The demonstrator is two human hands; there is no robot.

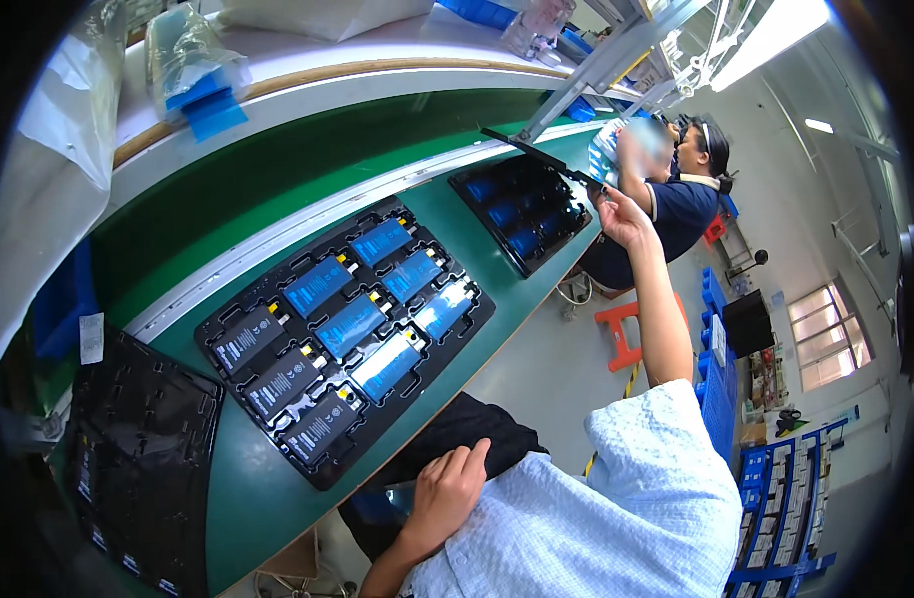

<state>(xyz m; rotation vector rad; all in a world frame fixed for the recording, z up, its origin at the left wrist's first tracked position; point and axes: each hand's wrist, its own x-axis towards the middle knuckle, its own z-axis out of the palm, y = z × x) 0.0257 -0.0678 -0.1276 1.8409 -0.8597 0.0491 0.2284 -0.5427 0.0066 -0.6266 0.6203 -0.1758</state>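
Note:
My right hand (624,214) reaches out to the far right, its fingers closed on the end of a thin black tray (537,154) seen nearly edge-on. That tray is tilted above another black tray (517,214) holding dark blue-sheened flat pieces. My left hand (447,498) rests low by my shirt and a black cloth (477,429), fingers loosely bent with nothing visible in them. In front of me a black moulded tray (240,391) holds several flat battery packs (352,324), some shiny blue, others dark, with yellow tabs.
More black trays (143,439) lie at the left end of the green bench (243,518). Above runs a shelf (307,85) with plastic-wrapped items. A co-worker (676,204) in dark blue sits at the far right, close to the bench. An orange stool (621,334) stands beyond.

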